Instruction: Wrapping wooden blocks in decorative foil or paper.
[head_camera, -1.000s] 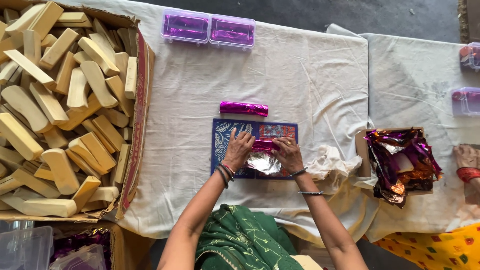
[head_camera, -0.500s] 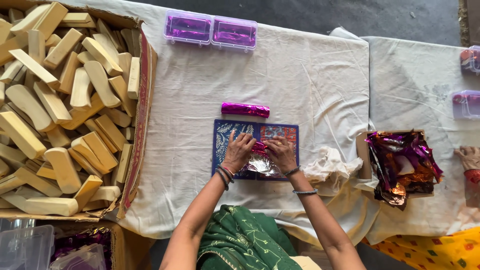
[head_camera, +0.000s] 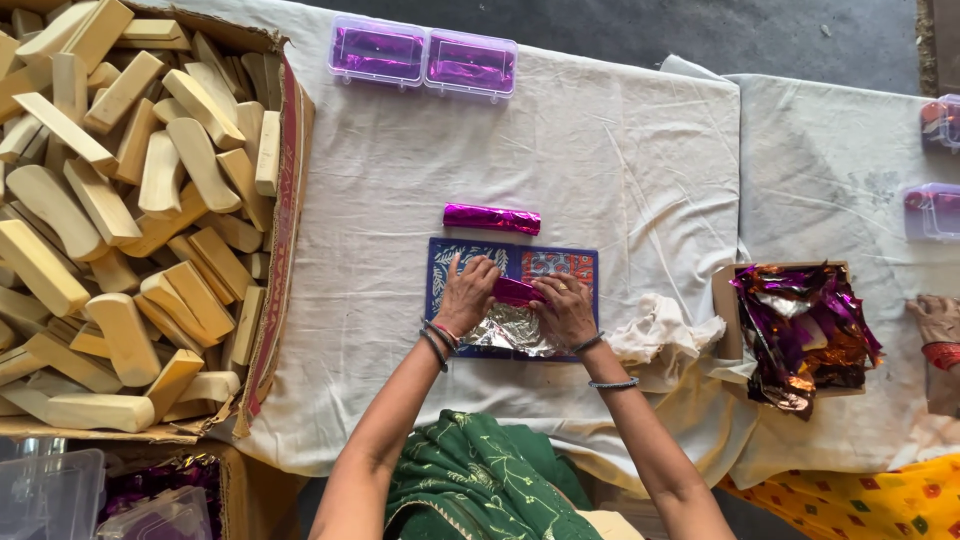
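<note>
Centrally on the white cloth (head_camera: 620, 170) lies a patterned blue board (head_camera: 445, 262); on it the left hand (head_camera: 466, 297) and right hand (head_camera: 563, 311) pinch a magenta-foiled piece (head_camera: 515, 291) between them, long axis left-right, silver foil (head_camera: 515, 328) nearer the body.

A white cloth (head_camera: 620, 150) covers the work surface (creased near the middle), bearing a patterned blue board (head_camera: 560, 262), a wrapped purple bar (head_camera: 491, 218), two clear boxes (head_camera: 422, 58), and a cardboard box of wooden blocks (head_camera: 285, 180).
</note>
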